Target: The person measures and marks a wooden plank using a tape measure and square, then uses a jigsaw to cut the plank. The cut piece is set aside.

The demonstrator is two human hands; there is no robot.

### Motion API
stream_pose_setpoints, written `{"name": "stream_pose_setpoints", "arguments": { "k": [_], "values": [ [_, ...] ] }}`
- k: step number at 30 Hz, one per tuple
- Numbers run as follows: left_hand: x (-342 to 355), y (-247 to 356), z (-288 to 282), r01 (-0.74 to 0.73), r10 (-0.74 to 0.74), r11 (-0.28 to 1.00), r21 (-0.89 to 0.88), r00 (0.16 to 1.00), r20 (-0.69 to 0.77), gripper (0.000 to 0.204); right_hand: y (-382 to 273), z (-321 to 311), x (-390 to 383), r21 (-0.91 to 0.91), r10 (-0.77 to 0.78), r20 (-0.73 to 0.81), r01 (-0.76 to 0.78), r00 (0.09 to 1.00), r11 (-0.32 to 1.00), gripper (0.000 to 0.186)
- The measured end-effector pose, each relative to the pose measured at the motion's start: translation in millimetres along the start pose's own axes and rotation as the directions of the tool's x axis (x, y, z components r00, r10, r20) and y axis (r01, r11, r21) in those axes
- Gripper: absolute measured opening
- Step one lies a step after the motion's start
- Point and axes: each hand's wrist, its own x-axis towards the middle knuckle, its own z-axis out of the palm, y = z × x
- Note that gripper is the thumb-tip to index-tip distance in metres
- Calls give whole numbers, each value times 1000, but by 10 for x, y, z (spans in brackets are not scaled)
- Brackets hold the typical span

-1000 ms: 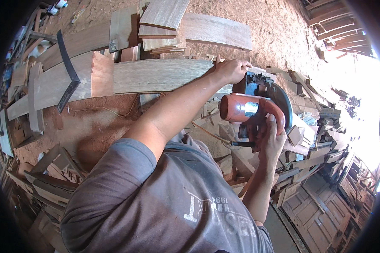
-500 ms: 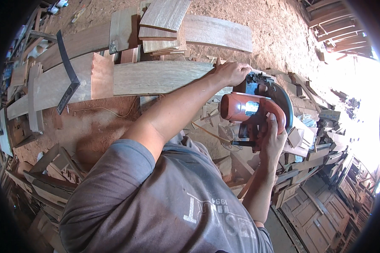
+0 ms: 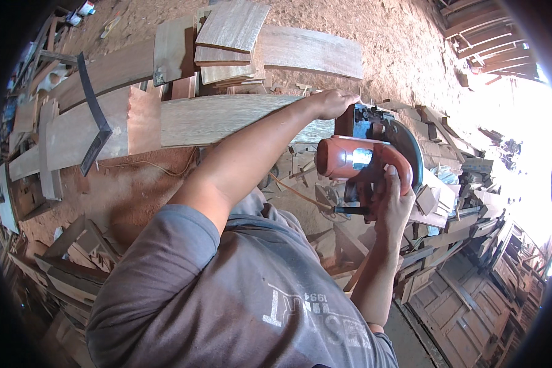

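An orange circular saw (image 3: 348, 158) with a dark round blade guard (image 3: 416, 150) sits at the right end of a long pale wooden board (image 3: 221, 116). My right hand (image 3: 394, 199) is wrapped around the saw's rear handle, thumb on top. Beyond the saw, my left hand (image 3: 334, 104) is closed at the board's far edge, beside the front of the saw's base plate (image 3: 345, 121). What its fingers grip is hidden. The blade and the cut cannot be seen from here.
A black angled square (image 3: 98, 126) lies over a board at left. Several short planks (image 3: 233, 27) are stacked beyond the board. An orange cord (image 3: 294, 189) trails below the saw. Scrap wood (image 3: 435, 196) piles up at right, near a panelled door (image 3: 460, 319).
The whole view has shifted slightly, moving the boards a little down and left in the picture. Both hands keep nearly the same place at the saw.
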Motion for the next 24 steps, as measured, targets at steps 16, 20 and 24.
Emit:
{"name": "stream_pose_setpoints", "arguments": {
  "k": [16,20,24],
  "values": [
    [-150,31,-69,-20,16,997,-77,999,-49,50,-8,32,-1,32,-52,0,52,999,998,28],
    [-146,89,-158,32,-31,992,-122,999,11,51,32,3,37,27,-41,-4,41,999,999,29],
    [-155,114,-209,41,-36,988,-147,999,38,50,40,-1,48,59,-36,5,36,999,998,28]
  ]
}}
